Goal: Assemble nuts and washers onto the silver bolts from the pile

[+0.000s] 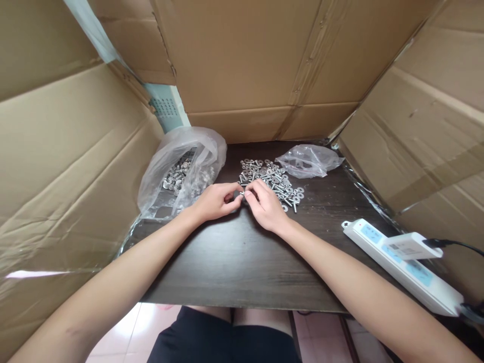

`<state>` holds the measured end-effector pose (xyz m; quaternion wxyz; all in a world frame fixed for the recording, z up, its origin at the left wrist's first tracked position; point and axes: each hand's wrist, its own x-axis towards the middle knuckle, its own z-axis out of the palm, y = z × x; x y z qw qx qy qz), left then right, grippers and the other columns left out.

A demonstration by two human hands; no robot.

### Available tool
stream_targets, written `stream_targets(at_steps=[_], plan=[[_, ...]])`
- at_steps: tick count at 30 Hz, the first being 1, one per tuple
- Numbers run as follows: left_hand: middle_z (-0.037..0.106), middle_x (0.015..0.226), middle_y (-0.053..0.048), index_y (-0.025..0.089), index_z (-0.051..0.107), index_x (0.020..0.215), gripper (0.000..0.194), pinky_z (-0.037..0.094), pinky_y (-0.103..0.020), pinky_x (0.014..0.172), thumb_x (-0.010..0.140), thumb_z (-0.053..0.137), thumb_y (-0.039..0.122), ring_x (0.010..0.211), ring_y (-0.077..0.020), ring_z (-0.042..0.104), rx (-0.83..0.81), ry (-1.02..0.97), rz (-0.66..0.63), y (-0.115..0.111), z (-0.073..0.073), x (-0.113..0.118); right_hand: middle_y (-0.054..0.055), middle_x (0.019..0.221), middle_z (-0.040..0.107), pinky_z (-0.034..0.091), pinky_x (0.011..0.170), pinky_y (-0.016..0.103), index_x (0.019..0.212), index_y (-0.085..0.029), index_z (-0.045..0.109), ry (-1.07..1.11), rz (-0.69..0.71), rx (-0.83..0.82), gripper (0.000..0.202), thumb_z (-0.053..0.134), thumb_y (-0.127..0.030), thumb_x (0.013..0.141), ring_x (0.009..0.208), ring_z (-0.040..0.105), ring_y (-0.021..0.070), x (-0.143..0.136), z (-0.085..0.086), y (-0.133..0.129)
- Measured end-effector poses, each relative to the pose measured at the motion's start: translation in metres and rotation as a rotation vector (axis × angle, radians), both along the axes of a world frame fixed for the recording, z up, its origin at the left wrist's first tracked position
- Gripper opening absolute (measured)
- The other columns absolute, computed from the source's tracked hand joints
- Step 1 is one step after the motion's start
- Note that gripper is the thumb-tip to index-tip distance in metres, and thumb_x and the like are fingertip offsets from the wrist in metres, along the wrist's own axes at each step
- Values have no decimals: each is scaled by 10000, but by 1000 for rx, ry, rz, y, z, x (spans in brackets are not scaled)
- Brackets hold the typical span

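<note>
My left hand [217,200] and my right hand [265,205] meet over the middle of the table, fingertips pinched together. Between them shows a small shiny metal fastener [242,193], gripped from both sides; it is too small and too covered to tell whether it is a bolt, a nut or both. Right behind my right hand spreads a loose pile of bolts, nuts and washers [278,182], partly hidden by my fingers. To the left of my left hand lies a clear plastic bag [202,143] with many metal fasteners [177,176] inside.
A crumpled clear bag [310,160] lies behind the pile at the right. Along the right side of the dark table [234,262] runs a white power strip [408,272] with a plugged-in adapter [410,247] and black cable. Cardboard walls [242,60] enclose three sides.
</note>
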<state>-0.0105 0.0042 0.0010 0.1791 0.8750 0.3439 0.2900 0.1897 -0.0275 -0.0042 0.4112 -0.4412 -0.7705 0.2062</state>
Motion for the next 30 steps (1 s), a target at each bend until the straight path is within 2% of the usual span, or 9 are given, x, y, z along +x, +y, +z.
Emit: stream_targets(at_steps=[2,5,15,18,22,24,30], plan=[[450,593,68,163,690,992,192,323,-226,587,927,583,308,549,-98,416,-3,2,-4,0,-1,0,55,943,575,455,831,384,906,-232,507,-2,-1,-3,67,489,-238,970,887,563,224,0,0,-1],[454,596,66,166,692,995,190,322,-227,588,927,588,310,552,-100,422,-3,7,-13,1,-1,-1,54,944,569,455,824,383,900,-233,494,-10,11,2,46,493,-217,943,881,558,223,1,0,0],[459,599,58,167,697,974,197,325,-236,589,924,570,309,556,-105,420,4,20,-20,-1,1,1,63,900,548,445,826,390,778,-237,462,-29,42,-5,292,363,-298,1046,868,556,223,0,-2,2],[457,594,60,165,696,979,207,325,-237,589,930,569,320,554,-105,419,-4,18,-9,0,1,0,58,906,560,444,829,385,820,-235,478,-15,16,-11,232,398,-294,1029,877,557,223,0,-1,1],[463,602,58,166,695,970,198,326,-237,590,926,578,320,556,-104,423,-5,15,-7,0,0,0,57,949,581,451,836,383,909,-232,498,-20,2,-21,50,479,-240,954,893,559,227,1,0,-1],[467,605,57,167,693,968,197,327,-237,591,924,577,321,557,-106,427,2,18,-12,0,1,0,57,949,578,453,836,386,904,-233,493,-35,9,-22,37,487,-228,940,891,558,228,1,0,-1],[465,600,54,168,689,950,190,324,-238,590,925,572,315,554,-108,421,12,33,-9,0,1,0,61,942,567,458,851,392,835,-238,486,-48,29,-17,179,423,-242,1002,909,563,226,1,0,0]])
